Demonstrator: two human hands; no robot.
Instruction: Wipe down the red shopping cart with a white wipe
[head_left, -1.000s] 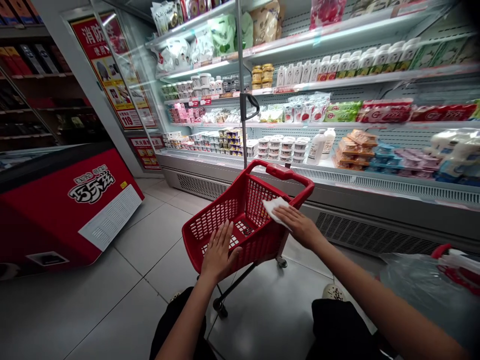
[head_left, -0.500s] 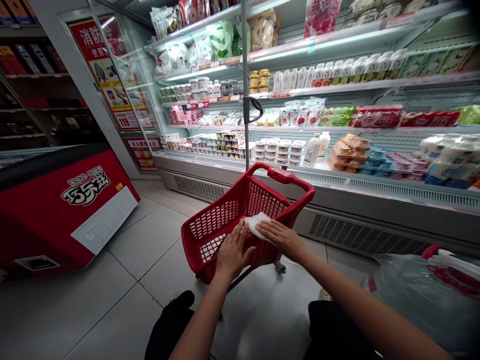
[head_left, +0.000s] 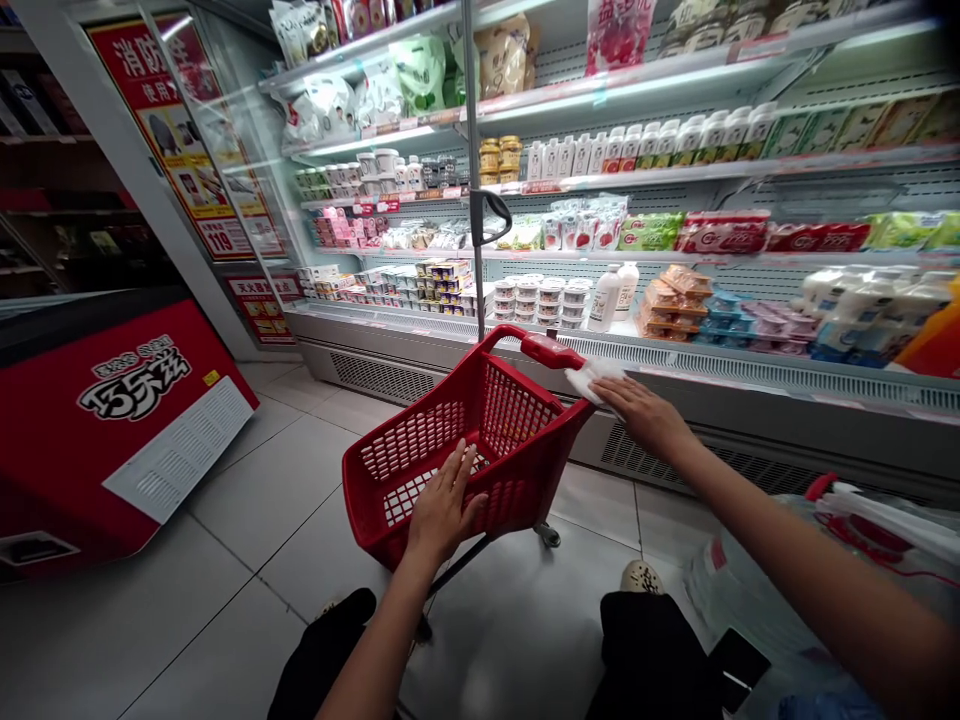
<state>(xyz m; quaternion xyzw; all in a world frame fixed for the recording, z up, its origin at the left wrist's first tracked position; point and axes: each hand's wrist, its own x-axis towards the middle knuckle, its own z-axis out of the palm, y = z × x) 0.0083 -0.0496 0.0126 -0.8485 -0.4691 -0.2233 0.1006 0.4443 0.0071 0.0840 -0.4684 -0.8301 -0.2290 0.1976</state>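
Note:
A small red shopping cart stands on the floor right in front of me, its basket showing nothing inside. My left hand rests on the basket's near rim, fingers stretched out and holding nothing. Up at the right corner of the cart's handle, my right hand presses a white cloth against the red bar. The cloth sticks out past the fingertips, and part of it is covered by the hand.
A lit refrigerated display with a vertical glass-door handle stands behind the cart. To the left is a red freezer. A large clear plastic container sits at lower right, near a dark flat object.
My right hand has moved the cloth from the basket's near rim up and right to the handle corner. The left hand stays on the rim. The view has shifted slightly right.

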